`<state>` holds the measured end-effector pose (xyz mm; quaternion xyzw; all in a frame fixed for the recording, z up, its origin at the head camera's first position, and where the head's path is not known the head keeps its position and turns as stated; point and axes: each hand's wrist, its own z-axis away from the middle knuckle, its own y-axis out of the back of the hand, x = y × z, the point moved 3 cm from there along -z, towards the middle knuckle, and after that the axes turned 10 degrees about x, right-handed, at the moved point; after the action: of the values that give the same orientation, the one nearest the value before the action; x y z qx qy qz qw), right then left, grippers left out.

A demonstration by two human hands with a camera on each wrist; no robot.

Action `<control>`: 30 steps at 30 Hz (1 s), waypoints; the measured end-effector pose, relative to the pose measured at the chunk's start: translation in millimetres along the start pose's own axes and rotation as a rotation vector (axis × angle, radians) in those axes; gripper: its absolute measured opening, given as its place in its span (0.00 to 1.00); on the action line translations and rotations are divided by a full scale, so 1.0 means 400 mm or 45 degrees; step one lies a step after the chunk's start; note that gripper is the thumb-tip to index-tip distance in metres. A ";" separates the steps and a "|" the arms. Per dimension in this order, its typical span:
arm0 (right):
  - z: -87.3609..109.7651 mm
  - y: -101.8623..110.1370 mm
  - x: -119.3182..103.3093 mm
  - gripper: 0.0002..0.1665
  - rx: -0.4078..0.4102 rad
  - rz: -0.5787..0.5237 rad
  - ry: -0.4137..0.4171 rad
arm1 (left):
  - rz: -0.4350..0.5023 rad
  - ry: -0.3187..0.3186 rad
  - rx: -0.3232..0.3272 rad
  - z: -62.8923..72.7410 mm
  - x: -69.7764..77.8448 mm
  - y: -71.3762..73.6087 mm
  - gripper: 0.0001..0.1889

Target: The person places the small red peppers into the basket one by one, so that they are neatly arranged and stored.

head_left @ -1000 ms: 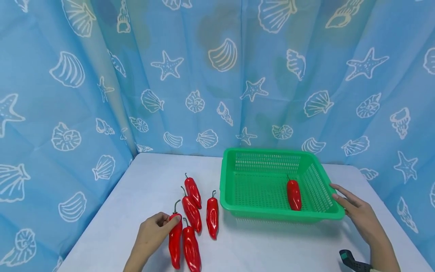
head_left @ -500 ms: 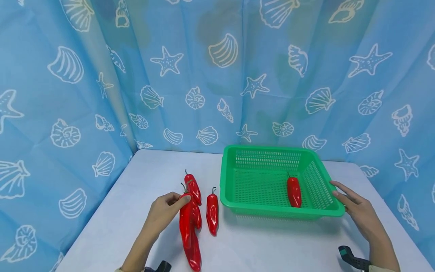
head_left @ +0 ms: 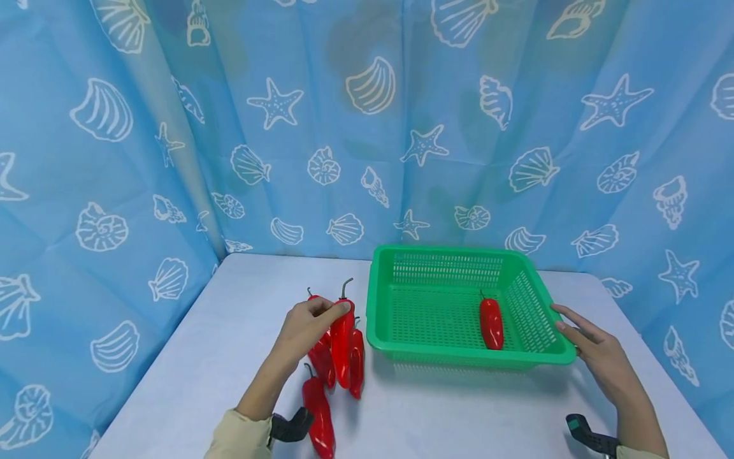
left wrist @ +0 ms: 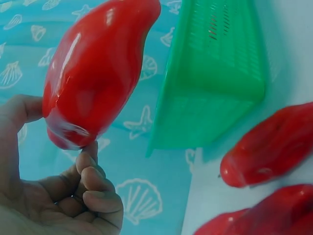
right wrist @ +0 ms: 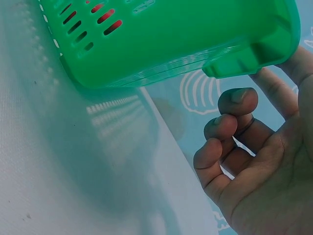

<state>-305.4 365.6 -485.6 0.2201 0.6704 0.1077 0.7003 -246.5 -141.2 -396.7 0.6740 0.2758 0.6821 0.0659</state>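
Observation:
My left hand (head_left: 306, 328) pinches a glossy red chili pepper (head_left: 342, 344) near its stem end, between thumb and fingertips. That pepper hangs tip down over other red chili peppers on the table, partly covering them. One loose chili pepper (head_left: 319, 408) lies nearest me, and another (head_left: 357, 366) shows behind the held one. To the right stands a green plastic basket (head_left: 447, 357) with one chili pepper (head_left: 491, 324) inside. The thumb and index finger of my right hand (head_left: 602, 354) rest on the basket's right rim; its other fingers (right wrist: 220, 127) curl loosely below, around nothing.
A white-covered table (head_left: 459, 414) bears everything. Blue curtains (head_left: 355, 127) with shell prints hang behind it and along its left side. Each wrist wears a black strap; the left strap (head_left: 291, 426) passes close to the nearest loose pepper.
My left hand has lifted the chili pepper and carried it right and away from me, over the other peppers toward the basket. My right hand stays at the basket rim.

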 end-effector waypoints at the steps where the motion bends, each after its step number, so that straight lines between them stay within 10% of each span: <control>1: -0.001 -0.001 0.000 0.43 -0.005 -0.004 -0.001 | 0.001 -0.002 -0.010 -0.004 0.005 -0.004 0.23; 30: -0.001 0.005 -0.001 0.44 -0.007 0.014 -0.032 | 0.071 -0.055 -0.191 -0.093 0.095 -0.126 0.24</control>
<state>-305.4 367.1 -484.3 0.2232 0.6599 0.1106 0.7088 -299.3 -92.0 -384.4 0.6890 0.2036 0.6879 0.1032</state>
